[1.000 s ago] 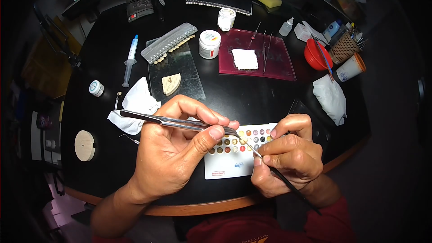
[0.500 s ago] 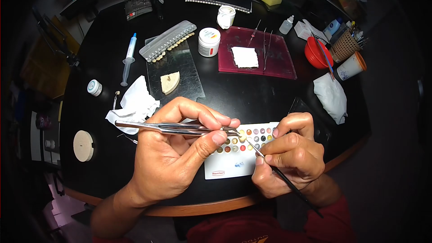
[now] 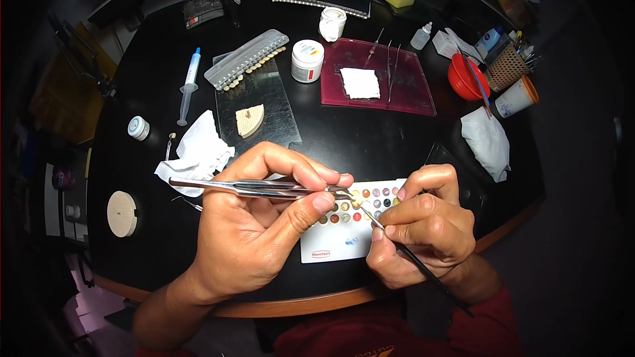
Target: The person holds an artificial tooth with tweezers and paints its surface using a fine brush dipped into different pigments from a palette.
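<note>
While clamping steel tweezers (image 3: 245,188) in the pinched left hand (image 3: 254,231), in the head view, holds a small cream piece (image 3: 356,203) at their tips, above the white palette (image 3: 331,244) with its coloured rounds (image 3: 366,194). Grips a slim black-handled tool (image 3: 418,263) in the closed right hand (image 3: 430,225), and aims its fine tip at the cream piece; cannot tell whether touching or just short. On the black worktop (image 3: 390,142), shows crumpled white tissue (image 3: 198,149) just beside the left hand, with a syringe (image 3: 190,89) beyond. Farther back, shows a dark slab (image 3: 274,102) bearing a wedge-shaped honeycomb block (image 3: 250,121), then a lidded white jar (image 3: 307,63), then a dark red slab (image 3: 413,86) with a white pad (image 3: 360,83) on top.
</note>
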Motion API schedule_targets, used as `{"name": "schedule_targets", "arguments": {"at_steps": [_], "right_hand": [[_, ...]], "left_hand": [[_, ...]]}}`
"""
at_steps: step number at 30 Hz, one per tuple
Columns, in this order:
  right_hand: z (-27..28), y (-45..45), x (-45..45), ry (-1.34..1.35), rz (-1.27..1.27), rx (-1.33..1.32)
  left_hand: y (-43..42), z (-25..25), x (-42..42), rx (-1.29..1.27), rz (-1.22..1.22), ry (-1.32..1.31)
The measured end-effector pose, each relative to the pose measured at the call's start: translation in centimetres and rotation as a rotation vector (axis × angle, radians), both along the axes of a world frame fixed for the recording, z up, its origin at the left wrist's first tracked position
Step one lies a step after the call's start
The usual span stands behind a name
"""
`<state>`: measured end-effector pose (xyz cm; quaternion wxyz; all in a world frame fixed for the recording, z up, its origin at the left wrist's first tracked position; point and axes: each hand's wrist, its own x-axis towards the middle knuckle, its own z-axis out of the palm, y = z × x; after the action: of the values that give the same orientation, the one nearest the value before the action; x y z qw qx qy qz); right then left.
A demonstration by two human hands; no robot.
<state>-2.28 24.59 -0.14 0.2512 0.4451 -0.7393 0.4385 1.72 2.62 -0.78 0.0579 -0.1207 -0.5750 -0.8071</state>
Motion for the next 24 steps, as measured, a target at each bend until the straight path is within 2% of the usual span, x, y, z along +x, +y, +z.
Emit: {"name": "schedule_targets", "arguments": {"at_steps": [24], "right_hand": [[0.08, 0.05, -0.04, 0.013, -0.007, 0.010]], "left_hand": [[-0.10, -0.02, -0.01, 0.034, 0.013, -0.056]]}}
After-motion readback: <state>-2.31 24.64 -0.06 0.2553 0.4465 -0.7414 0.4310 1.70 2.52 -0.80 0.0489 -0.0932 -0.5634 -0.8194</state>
